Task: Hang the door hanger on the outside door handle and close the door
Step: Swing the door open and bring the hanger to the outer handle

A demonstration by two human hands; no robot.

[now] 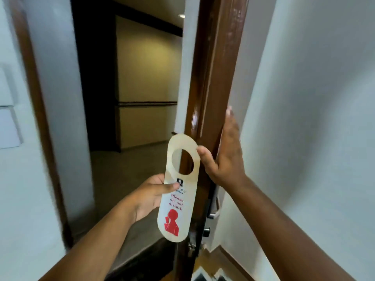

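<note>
Nothing is hung yet: the left hand (pixel 149 196) pinches the door hanger (pixel 178 187) just in front of the open door (pixel 205 98) edge, the right hand (pixel 225 157) rests open, flat against that edge; hanging and closing remain

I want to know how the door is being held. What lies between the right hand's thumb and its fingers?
The edge of the open brown door: the right hand straddles it in the head view, thumb beside the door hanger.
</note>
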